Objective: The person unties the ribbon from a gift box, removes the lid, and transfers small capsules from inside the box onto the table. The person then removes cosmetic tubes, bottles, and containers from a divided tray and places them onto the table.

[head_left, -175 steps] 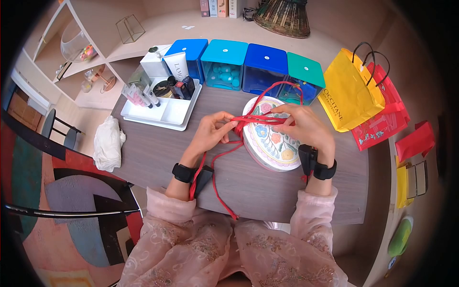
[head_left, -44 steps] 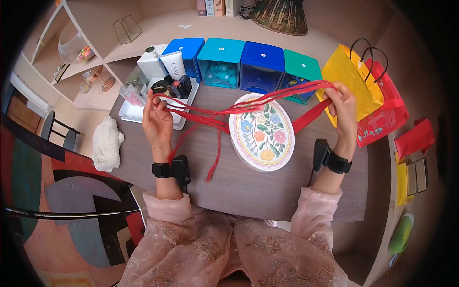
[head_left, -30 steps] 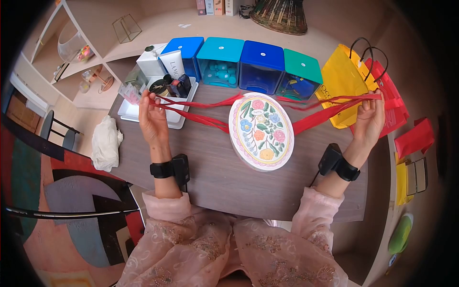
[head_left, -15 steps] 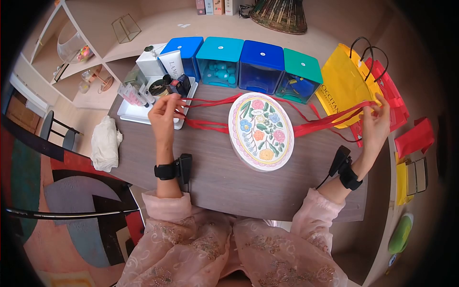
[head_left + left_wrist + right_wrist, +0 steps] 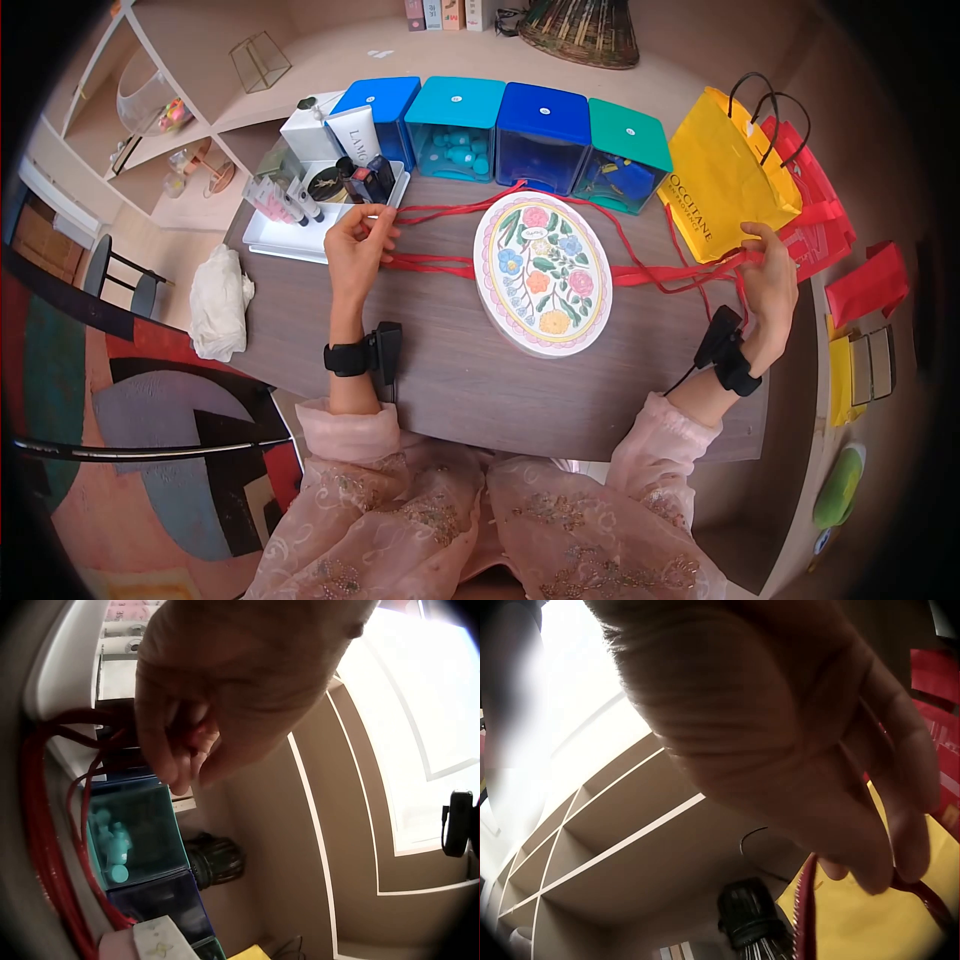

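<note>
An oval box with a painted floral lid sits on the table between my hands. Red ribbons run out from both of its sides, slack and low over the tabletop. On the left, my left hand pinches ribbon strands beside the white tray; the left wrist view has the ribbon passing behind the bent fingers. My right hand holds the other side's strands in front of the yellow bag. In the right wrist view, ribbon hangs by its fingertips.
Four-sided bins with coloured lids, such as the teal bin, line the table's back. A white tray carries cosmetics. A yellow paper bag and a red bag stand right; a white cloth bundle lies left.
From pulling the ribbons crossed over the lid, both hands have spread apart to either side, then lowered. The strands now lie slack beside the box, and the left hand has come slightly back inward.
</note>
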The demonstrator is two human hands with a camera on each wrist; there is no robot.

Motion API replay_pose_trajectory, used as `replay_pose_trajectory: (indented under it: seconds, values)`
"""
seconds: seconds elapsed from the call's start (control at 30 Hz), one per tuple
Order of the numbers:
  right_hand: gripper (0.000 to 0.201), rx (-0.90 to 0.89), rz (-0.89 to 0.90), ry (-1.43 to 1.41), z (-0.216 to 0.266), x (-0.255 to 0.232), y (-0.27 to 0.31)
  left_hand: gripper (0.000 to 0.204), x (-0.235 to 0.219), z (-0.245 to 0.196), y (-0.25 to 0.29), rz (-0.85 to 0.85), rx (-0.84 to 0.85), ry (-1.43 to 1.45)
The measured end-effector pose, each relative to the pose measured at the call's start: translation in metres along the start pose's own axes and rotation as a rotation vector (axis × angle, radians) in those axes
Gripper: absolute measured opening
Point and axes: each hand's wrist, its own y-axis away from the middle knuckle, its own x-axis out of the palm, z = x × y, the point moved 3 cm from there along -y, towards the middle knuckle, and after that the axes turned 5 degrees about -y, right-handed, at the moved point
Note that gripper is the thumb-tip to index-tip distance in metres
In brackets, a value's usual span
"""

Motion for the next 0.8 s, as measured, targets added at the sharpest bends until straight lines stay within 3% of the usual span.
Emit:
replay_pose_trajectory:
  seconds: [0.33,0.47,0.8]
  values:
    - [0.037,-0.119,-0.137,0.103,-0.006,-0.001,0.0,0.021,-0.011,-0.005,0.001,-0.321,0.174,-0.059]
    - [0.035,-0.086,-0.043,-0.005,0.013,-0.005,0.003,0.025,-0.017,-0.008,0.0,-0.472,0.319,-0.207]
    - [0.037,-0.087,0.073,-0.106,0.022,0.005,0.004,0.027,-0.019,-0.026,0.009,-0.636,0.408,-0.509]
